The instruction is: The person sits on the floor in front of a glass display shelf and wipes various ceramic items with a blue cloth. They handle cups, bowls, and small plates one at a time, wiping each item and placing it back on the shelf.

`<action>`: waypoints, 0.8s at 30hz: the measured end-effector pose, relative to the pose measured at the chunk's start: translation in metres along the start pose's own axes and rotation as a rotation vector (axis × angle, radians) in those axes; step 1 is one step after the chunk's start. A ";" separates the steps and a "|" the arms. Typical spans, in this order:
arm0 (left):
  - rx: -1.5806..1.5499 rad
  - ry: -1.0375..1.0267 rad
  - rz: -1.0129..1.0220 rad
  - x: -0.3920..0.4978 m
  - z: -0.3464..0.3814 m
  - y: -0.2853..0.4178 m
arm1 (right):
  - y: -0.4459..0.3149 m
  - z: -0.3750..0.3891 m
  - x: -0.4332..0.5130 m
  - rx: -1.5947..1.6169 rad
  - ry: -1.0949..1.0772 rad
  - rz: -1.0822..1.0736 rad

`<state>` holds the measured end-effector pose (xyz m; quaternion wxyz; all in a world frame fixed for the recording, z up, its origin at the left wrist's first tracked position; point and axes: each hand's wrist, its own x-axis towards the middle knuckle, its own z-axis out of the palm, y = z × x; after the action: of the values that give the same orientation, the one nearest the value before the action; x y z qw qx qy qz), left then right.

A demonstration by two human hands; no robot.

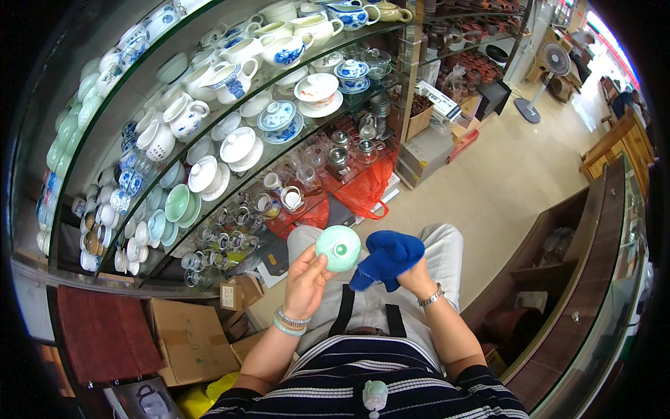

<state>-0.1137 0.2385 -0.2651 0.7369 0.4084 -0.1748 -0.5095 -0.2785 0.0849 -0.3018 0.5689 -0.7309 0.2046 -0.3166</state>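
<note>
My left hand grips a pale green ceramic lid by its edge, with the round knob facing up. Beside it, my right hand holds a bunched blue cloth that covers most of its fingers. A small gap separates the cloth from the lid. Both hands are above my lap. On the glass shelf to the left stands a green lidded-bowl set of similar colour, a bowl on its saucer. White gaiwans stand close by it.
Glass shelves crowded with porcelain pitchers and glass teapots curve along the left. A red plastic bag hangs at the lowest shelf. Cardboard boxes sit at lower left. A wooden counter runs along the right; a standing fan is farther off.
</note>
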 end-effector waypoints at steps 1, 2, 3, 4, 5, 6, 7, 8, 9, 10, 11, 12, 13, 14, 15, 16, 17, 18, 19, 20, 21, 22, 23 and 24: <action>0.009 0.002 -0.001 0.000 0.001 0.001 | -0.007 0.000 -0.001 -0.175 -0.004 -0.149; 0.014 0.007 -0.001 0.001 0.003 0.000 | -0.013 0.003 -0.001 -0.350 -0.007 -0.296; 0.003 -0.003 0.013 0.001 0.006 -0.001 | -0.018 0.008 0.000 -0.541 -0.029 -0.389; 0.053 0.014 0.037 0.001 0.010 -0.004 | -0.022 0.017 -0.001 -0.576 0.054 -0.495; 0.088 0.017 0.077 0.001 0.015 -0.008 | -0.026 0.026 -0.001 -0.583 0.108 -0.514; 0.128 0.016 0.116 0.000 0.019 -0.010 | -0.029 0.032 -0.005 -0.564 0.117 -0.470; 0.166 0.056 0.150 -0.001 0.023 -0.013 | -0.030 0.037 -0.006 -0.553 0.154 -0.469; 0.207 0.095 0.184 -0.004 0.027 -0.014 | -0.031 0.040 -0.006 -0.569 0.145 -0.435; 0.248 0.136 0.219 -0.006 0.029 -0.014 | -0.031 0.042 -0.007 -0.568 0.167 -0.450; 0.311 0.136 0.257 -0.009 0.031 -0.014 | -0.032 0.043 -0.007 -0.580 0.173 -0.444; 0.346 0.143 0.277 -0.011 0.033 -0.015 | -0.032 0.043 -0.007 -0.562 0.161 -0.450; 0.374 0.162 0.298 -0.013 0.035 -0.017 | -0.034 0.044 -0.006 -0.558 0.134 -0.437; 0.400 0.171 0.340 -0.014 0.037 -0.019 | -0.036 0.043 -0.005 -0.567 0.109 -0.422; 0.500 0.231 0.418 -0.014 0.039 -0.022 | -0.039 0.044 -0.003 -0.477 0.135 -0.398; 0.595 0.252 0.478 -0.013 0.039 -0.023 | -0.042 0.046 -0.002 -0.401 0.162 -0.370; 0.689 0.274 0.537 -0.012 0.039 -0.024 | -0.046 0.047 0.000 -0.358 0.176 -0.336; 0.794 0.290 0.596 -0.010 0.039 -0.025 | -0.050 0.046 0.001 -0.192 0.182 -0.246; 0.897 0.289 0.640 -0.009 0.039 -0.025 | -0.054 0.044 0.002 -0.059 0.173 -0.153; 1.012 0.281 0.687 -0.009 0.038 -0.024 | -0.056 0.042 0.003 0.069 0.156 -0.065; 1.117 0.278 0.733 -0.006 0.037 -0.022 | -0.058 0.038 0.004 0.176 0.115 0.004; 1.141 0.257 0.798 -0.003 0.036 -0.020 | -0.057 0.033 0.006 0.287 0.081 0.103; 1.155 0.242 0.858 0.001 0.035 -0.018 | -0.056 0.028 0.008 0.401 0.036 0.195; 1.173 0.240 0.897 0.005 0.034 -0.016 | -0.053 0.024 0.010 0.527 -0.004 0.279; 1.109 0.227 0.794 0.003 0.033 -0.013 | -0.050 0.018 0.011 0.764 -0.071 0.441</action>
<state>-0.1425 0.2203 -0.2560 0.5638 0.6807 -0.4677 0.0092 -0.2613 0.1044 -0.2537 0.8588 -0.4176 0.2043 -0.2154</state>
